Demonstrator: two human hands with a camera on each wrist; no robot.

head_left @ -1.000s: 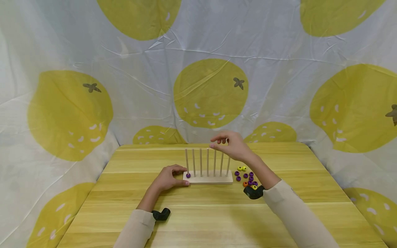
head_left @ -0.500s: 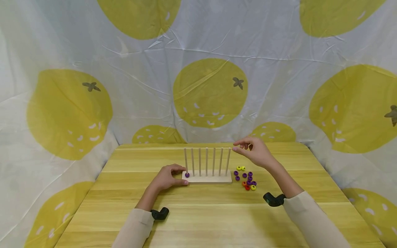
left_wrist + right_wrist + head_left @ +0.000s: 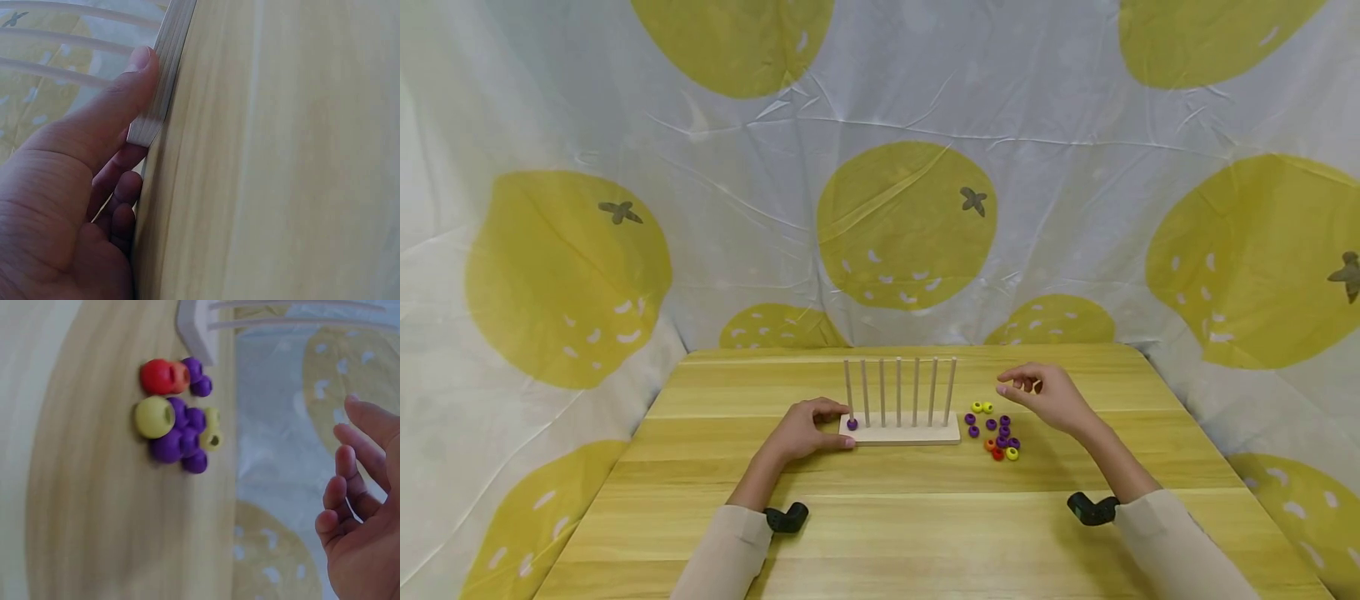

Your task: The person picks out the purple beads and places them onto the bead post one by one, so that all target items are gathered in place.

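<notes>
A pale wooden peg stand (image 3: 904,435) with a row of several upright pegs sits mid-table. Its leftmost peg carries a purple bead (image 3: 852,424) at the bottom. My left hand (image 3: 800,431) grips the left end of the base, thumb (image 3: 142,62) along the front edge and the other fingers behind. To the right of the stand, my right hand (image 3: 1051,400) hovers above the table with loosely bent fingers, holding nothing. Close to it lies a cluster of loose beads: several purple beads (image 3: 1004,432), yellow beads (image 3: 987,407), an orange bead (image 3: 989,445) and a red bead (image 3: 157,376).
The wooden table (image 3: 880,533) extends toward me in front of the stand. Behind it hangs a pale cloth (image 3: 1060,225) printed with large yellow lemons. Each wrist wears a black camera, one of them the right wrist camera (image 3: 1092,508).
My right hand has moved from above the pegs to the right and lower, beyond the beads, uncovering the red bead. My left hand keeps its grip on the base.
</notes>
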